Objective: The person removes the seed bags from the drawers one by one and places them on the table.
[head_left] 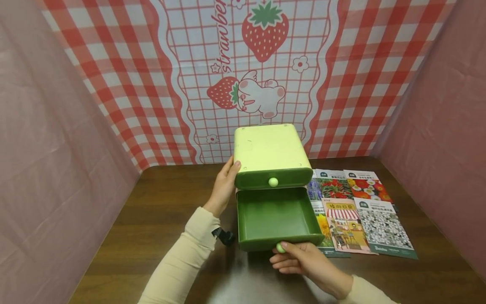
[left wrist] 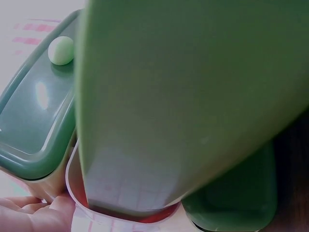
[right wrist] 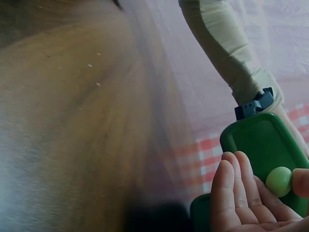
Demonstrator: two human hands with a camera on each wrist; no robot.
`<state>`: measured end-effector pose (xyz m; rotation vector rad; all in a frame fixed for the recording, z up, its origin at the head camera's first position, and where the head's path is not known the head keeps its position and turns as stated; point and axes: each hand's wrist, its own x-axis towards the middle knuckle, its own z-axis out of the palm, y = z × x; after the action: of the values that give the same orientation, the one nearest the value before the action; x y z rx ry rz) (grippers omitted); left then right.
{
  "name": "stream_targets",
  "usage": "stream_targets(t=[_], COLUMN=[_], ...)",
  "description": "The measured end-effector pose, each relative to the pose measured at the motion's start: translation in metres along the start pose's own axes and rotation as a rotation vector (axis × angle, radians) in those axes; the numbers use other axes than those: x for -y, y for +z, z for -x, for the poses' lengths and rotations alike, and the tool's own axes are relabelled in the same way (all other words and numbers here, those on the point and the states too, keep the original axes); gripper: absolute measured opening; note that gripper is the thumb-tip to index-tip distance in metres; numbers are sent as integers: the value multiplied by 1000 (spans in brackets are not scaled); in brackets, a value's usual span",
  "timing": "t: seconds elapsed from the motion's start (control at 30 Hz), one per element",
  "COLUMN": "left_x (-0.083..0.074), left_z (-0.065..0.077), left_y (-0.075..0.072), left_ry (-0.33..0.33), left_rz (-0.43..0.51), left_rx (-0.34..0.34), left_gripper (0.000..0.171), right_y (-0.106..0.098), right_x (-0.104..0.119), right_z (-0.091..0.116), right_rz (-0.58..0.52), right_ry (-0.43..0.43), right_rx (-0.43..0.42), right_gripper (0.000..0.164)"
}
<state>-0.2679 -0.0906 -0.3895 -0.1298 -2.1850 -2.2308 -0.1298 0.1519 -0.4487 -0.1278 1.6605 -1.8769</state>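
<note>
A small drawer cabinet with a pale yellow-green top and green drawer fronts stands on the table. Its upper drawer is closed, and the drawer below is pulled out, with its bare green inside showing. A third green front lies beneath that one in the left wrist view. My left hand rests against the cabinet's left side, thumb by the front upper corner. With thumb and index finger my right hand pinches the round light green knob of the pulled-out drawer; its other fingers extend below.
Several seed packets with flower pictures lie overlapping right of the cabinet, among them a white-flower packet and a pink illustrated one. Behind hangs a strawberry-print checked cloth. Pink curtains flank the brown wooden table.
</note>
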Motion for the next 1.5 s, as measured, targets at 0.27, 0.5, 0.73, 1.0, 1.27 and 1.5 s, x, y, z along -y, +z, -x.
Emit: stream_targets(t=[0.27, 0.5, 0.73, 1.0, 1.27, 1.5], left_x=[-1, -2, -1, 1, 0, -3], left_z=[0, 1, 1, 0, -2, -1], left_y=[1, 0, -1, -3, -6, -7], left_ry=[-3, -14, -9, -22, -14, -17], left_rz=[0, -19, -13, -29, -38, -42], left_rx=[6, 12, 15, 22, 18, 17], left_gripper=[73, 74, 72, 71, 70, 71], right_y=[-1, -1, -3, -11, -16, -19], right_x=[15, 25, 31, 38, 42, 45], right_z=[-13, -26, -42, -58, -75, -87], right_rz=[7, -5, -17, -14, 18, 8], right_ry=[2, 12, -1, -20, -40, -46], right_rx=[-38, -48, -74, -81, -87, -107], right_gripper=[63, 69, 66, 70, 70, 67])
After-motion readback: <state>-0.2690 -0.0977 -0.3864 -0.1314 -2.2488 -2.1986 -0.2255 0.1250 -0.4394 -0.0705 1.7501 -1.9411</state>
